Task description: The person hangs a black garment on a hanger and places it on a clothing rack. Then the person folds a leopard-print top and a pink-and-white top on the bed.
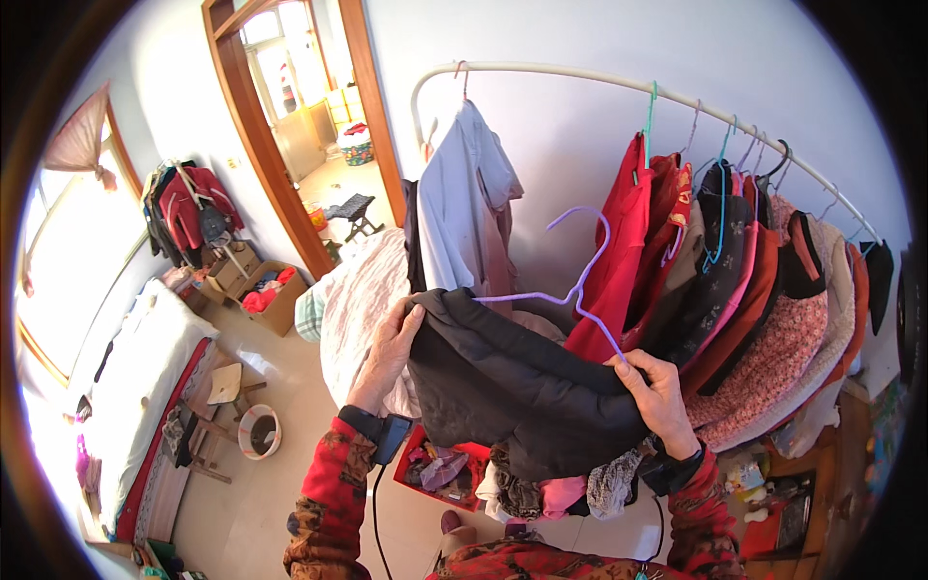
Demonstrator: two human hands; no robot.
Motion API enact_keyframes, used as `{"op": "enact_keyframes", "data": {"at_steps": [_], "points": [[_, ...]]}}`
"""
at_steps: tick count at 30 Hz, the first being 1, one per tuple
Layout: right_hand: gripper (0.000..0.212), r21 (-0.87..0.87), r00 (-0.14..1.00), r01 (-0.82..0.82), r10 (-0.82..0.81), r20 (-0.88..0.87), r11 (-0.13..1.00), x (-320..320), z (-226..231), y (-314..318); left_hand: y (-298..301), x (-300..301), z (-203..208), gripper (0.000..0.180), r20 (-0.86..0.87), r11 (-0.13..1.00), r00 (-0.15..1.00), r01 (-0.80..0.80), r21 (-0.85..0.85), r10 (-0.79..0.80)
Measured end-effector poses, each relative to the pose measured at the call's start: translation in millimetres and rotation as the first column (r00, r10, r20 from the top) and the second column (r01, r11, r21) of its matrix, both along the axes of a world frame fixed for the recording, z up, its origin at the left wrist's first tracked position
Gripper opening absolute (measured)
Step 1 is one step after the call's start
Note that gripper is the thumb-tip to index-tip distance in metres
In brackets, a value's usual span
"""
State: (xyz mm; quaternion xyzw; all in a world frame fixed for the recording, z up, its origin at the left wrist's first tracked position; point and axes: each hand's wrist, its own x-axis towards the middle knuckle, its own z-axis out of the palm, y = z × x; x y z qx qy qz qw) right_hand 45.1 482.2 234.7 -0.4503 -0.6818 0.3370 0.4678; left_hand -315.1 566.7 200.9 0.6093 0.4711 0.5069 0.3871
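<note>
A black garment [522, 382] is stretched between my two hands, in front of the clothes rail. My left hand [387, 353] is closed on its upper left edge, thumb on top. A purple clothes hanger [580, 288] has its hook pointing up; its left arm meets the garment's top edge beside my left hand. My right hand [655, 394] pinches the garment's right end together with the tip of the hanger's right arm. Folds hide which kind of garment it is.
A white rail [551, 70] carries a pale blue shirt [459, 198], a red garment [619, 242] and several other clothes. Below stand a red box [440, 474] of clothes and a loose pile [565, 493]. At the left are a bed [159, 387], a bucket [259, 431] and a wooden stool [225, 384].
</note>
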Motion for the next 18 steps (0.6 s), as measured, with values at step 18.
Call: {"op": "enact_keyframes", "data": {"at_steps": [18], "points": [[0.025, -0.076, 0.948, 0.284, -0.268, 0.171, 0.956, 8.2, 72.8, -27.0, 64.4, 57.0, 54.6, 0.025, -0.185, 0.873, 0.952, 0.299, 0.386, -0.244]]}}
